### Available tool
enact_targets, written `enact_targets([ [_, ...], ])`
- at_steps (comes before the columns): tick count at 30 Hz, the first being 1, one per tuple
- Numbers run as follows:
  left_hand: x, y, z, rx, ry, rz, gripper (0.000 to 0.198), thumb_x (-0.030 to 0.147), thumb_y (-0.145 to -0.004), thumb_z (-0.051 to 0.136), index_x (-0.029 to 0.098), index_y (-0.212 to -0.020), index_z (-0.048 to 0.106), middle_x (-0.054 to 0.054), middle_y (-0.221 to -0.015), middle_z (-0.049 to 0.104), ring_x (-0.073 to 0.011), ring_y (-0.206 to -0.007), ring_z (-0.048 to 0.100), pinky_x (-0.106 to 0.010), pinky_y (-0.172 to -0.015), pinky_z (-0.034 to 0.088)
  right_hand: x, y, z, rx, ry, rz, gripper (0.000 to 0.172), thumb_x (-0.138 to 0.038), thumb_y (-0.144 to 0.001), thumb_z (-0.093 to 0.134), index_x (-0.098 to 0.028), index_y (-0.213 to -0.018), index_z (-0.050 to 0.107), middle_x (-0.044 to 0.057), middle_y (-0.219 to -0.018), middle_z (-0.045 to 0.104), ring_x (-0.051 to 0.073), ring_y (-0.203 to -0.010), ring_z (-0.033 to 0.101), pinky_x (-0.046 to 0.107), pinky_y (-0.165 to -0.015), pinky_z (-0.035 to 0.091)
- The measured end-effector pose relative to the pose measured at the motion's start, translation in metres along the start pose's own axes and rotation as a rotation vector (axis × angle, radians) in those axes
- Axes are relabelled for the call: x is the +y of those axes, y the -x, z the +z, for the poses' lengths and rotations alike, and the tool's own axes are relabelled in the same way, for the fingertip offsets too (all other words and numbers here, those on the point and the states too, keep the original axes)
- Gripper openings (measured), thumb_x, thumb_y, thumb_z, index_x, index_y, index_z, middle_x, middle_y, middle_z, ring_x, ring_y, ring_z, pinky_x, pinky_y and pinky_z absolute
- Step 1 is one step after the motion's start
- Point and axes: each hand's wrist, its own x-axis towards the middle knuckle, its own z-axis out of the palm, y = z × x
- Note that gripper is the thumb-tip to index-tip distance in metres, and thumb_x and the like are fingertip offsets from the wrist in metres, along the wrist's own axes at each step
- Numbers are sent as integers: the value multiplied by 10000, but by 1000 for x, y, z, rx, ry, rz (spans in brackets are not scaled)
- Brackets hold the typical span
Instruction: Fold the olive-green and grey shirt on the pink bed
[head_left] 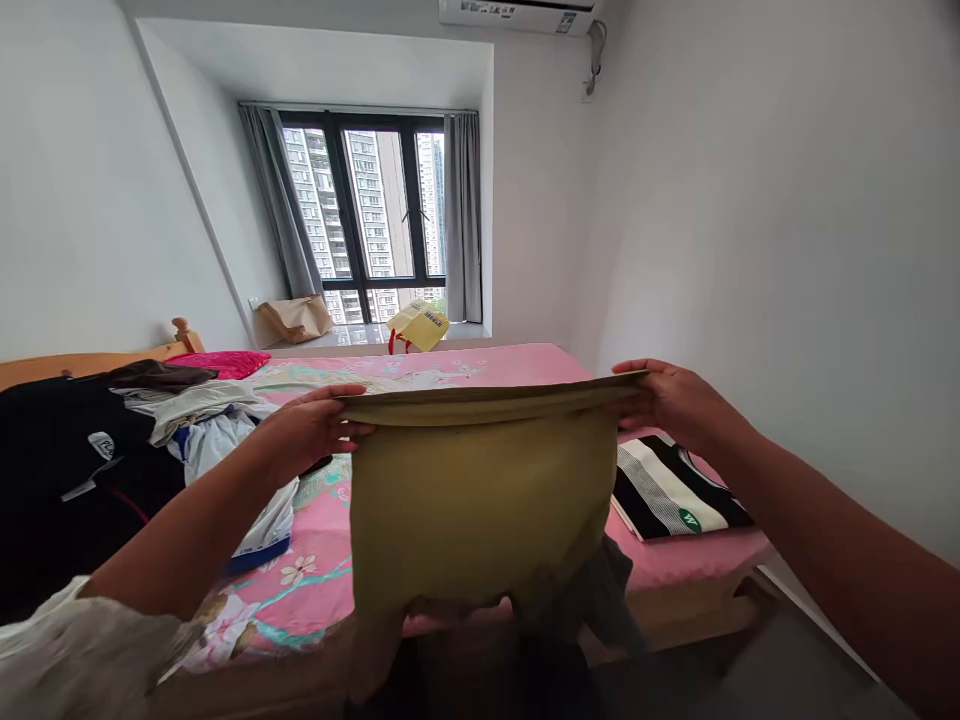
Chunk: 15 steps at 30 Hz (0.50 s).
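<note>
— Two hands on one piece of cloth, is that right?

— Yes. The left hand (pixel 304 428) and the right hand (pixel 670 400) each pinch one end of the folded top edge of an olive-yellow garment (pixel 480 520), fingers closed over the fabric, so the edge is stretched taut between them.

— Where does the garment hang?

— In the air in front of the person, above the near edge of the bed (pixel 517 365). Its lower part drops below the level of the mattress, and the bottom hem is ragged and partly in shadow.

— What lies on the bed?

— A pink floral sheet (pixel 315 570) covers it. To the left is a pile of clothes (pixel 150 430), dark and pale pieces mixed. Just beside the right wrist lies a folded black-and-white striped shirt (pixel 675 490) with a small green badge, near the bed's right edge.

— And farther back?

— A red pillow (pixel 221 362) by the wooden headboard (pixel 82 365). On the window ledge sit a brown paper bag (pixel 298 318) and a yellow bag (pixel 420 325), with grey curtains (pixel 463 215) at either side of the window.
</note>
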Motion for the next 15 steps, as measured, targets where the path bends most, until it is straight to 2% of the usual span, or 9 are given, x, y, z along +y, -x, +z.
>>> enact_targets([
  [2,19,-12,21,-5,23,98,322,90,-768,484,139,-1069,589,-66,-763,661,-201,-665,687,-280,-523,536,-18,-8,-3,38,-73,11,253,-90,-797,413,-119,-914,636,64,-717,655,167,-663,671,319,-620,535],
  [3,28,-17,29,-9,58,163,324,94,-779,483,129,-1086,581,-68,-791,664,-191,-680,683,-293,-561,545,-27,-6,-6,48,-97,-22,255,-99,-811,421,-151,-936,636,53,-754,651,170,-721,672,334,-661,543],
  [4,35,-23,36,-17,98,221,328,106,-789,489,123,-1106,571,-71,-827,666,-185,-702,678,-309,-602,552,-35,1,-9,97,-94,-117,244,-121,-824,443,-177,-948,645,49,-781,646,177,-761,670,341,-678,550],
  [6,39,-36,38,-47,155,276,338,138,-801,508,119,-1135,557,-71,-868,664,-180,-727,668,-339,-659,558,-43,28,-16,180,-26,-259,214,-192,-840,502,-209,-972,670,62,-835,650,200,-799,670,341,-677,557],
  [8,26,-52,27,-67,168,261,338,143,-797,518,119,-1132,557,-56,-828,654,-174,-702,658,-354,-671,561,-34,68,-14,231,105,-239,209,-276,-838,557,-223,-1001,677,81,-857,672,203,-708,673,320,-610,555],
  [10,-3,-69,7,-57,145,198,328,119,-794,507,130,-1117,560,-38,-778,642,-169,-675,653,-346,-655,561,-6,116,3,192,160,-140,222,-322,-816,598,-241,-1011,665,72,-866,692,194,-622,661,294,-545,541],
  [12,-40,-83,-17,1,94,90,306,81,-797,480,145,-1086,556,-21,-762,636,-153,-668,649,-318,-641,552,39,164,38,-47,111,-98,220,-363,-818,585,-224,-971,661,61,-863,695,186,-623,653,287,-564,545],
  [15,-97,-85,-55,100,-2,-27,191,48,-817,454,136,-967,531,12,-745,622,-98,-647,623,-256,-656,523,118,235,109,-404,117,-32,278,-310,-828,517,-233,-1064,644,37,-821,701,175,-639,649,252,-560,516],
])
